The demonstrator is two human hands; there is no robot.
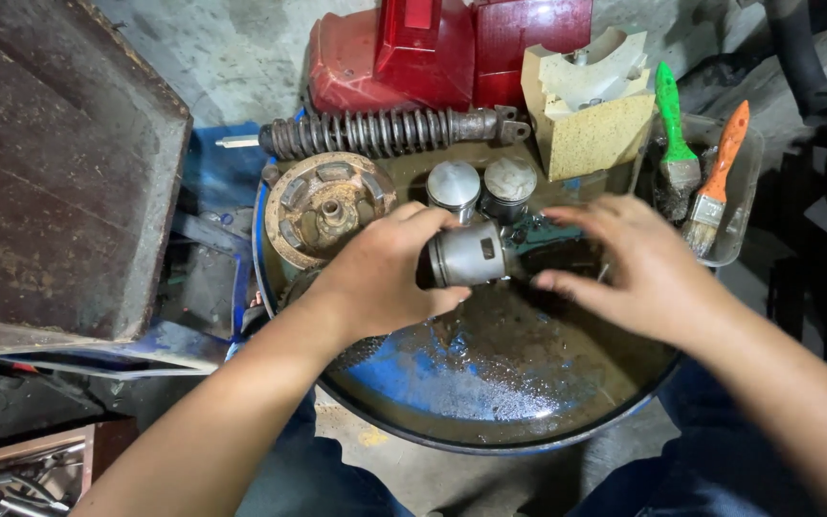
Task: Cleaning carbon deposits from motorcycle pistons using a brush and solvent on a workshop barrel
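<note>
A blue drum (pixel 490 421) with a greasy, wet top serves as the desk. On its far side lie a round rusty hub (pixel 327 206), two upright pistons (pixel 480 187) side by side, and a coil shock absorber (pixel 385 132) laid across the rim. Behind stand red covers (pixel 433 48) and a yellowish foam block (pixel 591 105). At the right, a clear tub (pixel 744 182) holds two brushes, one green-handled (pixel 672 129), one orange-handled (pixel 720 168).

The left hand (pixel 375 278) comes in from the lower left, its fingers clenched around a third piston (pixel 466 254), held on its side above the drum's middle, just in front of the two standing ones. The right hand (pixel 638 268) reaches in from the lower right, palm down, fingers spread and released, just beside the held piston's end; whether it touches is unclear.
</note>
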